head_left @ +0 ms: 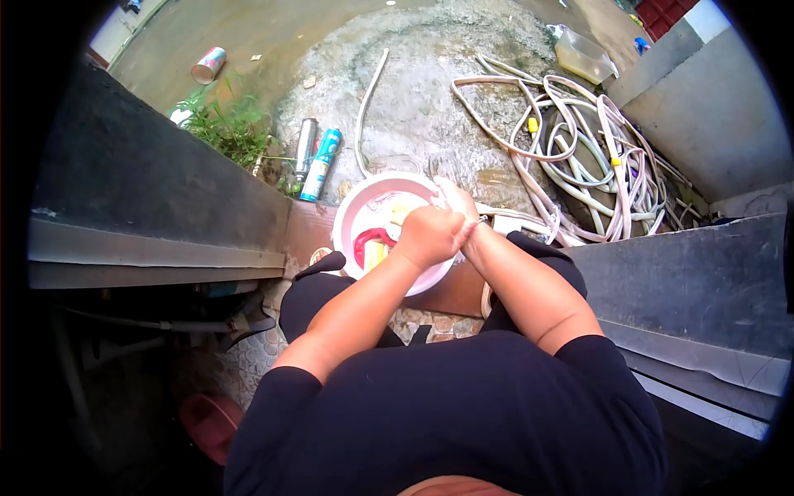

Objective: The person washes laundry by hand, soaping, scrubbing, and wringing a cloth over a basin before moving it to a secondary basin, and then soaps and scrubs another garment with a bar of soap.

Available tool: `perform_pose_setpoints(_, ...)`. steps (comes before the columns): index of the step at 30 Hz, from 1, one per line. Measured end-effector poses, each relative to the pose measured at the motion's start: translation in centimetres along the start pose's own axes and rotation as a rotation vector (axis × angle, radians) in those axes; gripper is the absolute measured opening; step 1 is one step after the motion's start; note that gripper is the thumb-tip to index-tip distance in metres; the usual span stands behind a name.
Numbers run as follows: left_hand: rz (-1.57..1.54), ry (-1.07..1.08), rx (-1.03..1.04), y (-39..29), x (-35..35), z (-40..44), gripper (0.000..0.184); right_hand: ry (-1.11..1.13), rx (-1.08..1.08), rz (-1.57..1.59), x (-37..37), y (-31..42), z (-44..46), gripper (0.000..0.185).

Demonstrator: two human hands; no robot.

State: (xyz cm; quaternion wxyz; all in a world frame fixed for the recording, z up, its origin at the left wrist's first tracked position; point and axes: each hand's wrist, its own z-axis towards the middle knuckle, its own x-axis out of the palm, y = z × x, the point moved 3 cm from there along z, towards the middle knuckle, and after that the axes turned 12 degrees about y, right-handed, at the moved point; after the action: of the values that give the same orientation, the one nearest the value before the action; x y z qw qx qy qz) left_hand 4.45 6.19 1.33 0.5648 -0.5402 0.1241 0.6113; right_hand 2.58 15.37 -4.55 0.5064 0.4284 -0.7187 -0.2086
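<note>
Dark shirt [447, 405] fabric sits closest to me, and from its sleeves both bare forearms reach forward and come together. I have the left hand [434, 234] curled up against the right hand [454, 200] near its wrist; I cannot tell whether either one grasps anything, as the fingers are largely hidden. Right under this grip stands the pink-white basin [351, 208], between the knees. Inside it, just left of the left hand, lie a red item [361, 246] and a yellow item [375, 255], with whitish suds around them. Beyond the grip and to its left, I see a blue can [321, 165] next to a silver can [305, 149]. Coiled hoses [608, 174] heap up ahead, to the grip's right.
</note>
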Motion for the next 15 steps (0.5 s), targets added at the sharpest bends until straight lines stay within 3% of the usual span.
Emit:
perform_pose_setpoints(1, 0.043, -0.062, -0.06, 0.7, -0.2, 0.2, 0.031, 0.082, -0.016, 0.209, 0.0, -0.8, 0.6, 0.026)
perform_pose_setpoints(4, -0.034, -0.242, -0.366, 4.2, -2.7, 1.0, 0.032, 0.125, 0.05, 0.36, 5.5, 0.2, -2.3, 0.024)
perform_pose_setpoints(6, -0.001, -0.234, -0.481, 4.5, -3.7, 1.1, 0.037, 0.115, -0.015, 0.361, 4.4, -1.6, -1.4, 0.024)
perform_pose_setpoints(8, -0.048, -0.131, -0.38, 3.6, -2.5, 0.9, 0.036, 0.179, -0.031, 0.294, 2.4, -2.2, -0.1, 0.025)
perform_pose_setpoints(9, -0.082, -0.177, -0.236, 2.5, -1.7, 0.6, 0.032, 0.151, -0.044, 0.334, 1.6, -2.0, -0.1, 0.024)
perform_pose_setpoints(10, 0.002, -0.143, -0.123, 1.7, -0.7, 0.5, 0.032, 0.336, -0.036, 0.502, 0.3, -1.9, 0.7, 0.023)
perform_pose_setpoints(12, -0.011, -0.023, -0.03, -0.2, -0.1, 0.4, 0.033, 0.018, 0.013, 0.119, 1.0, 0.5, -0.7, 0.025)
perform_pose_setpoints(13, -0.024, -0.039, -0.038, 0.1, 0.1, 0.3, 0.033, 0.016, 0.013, 0.117, 0.8, 0.0, -0.6, 0.025)
perform_pose_setpoints(15, -0.041, -0.121, -0.164, 1.8, -1.1, 0.9, 0.033, 0.352, -0.053, 0.6, 3.2, -0.6, -1.2, 0.024)
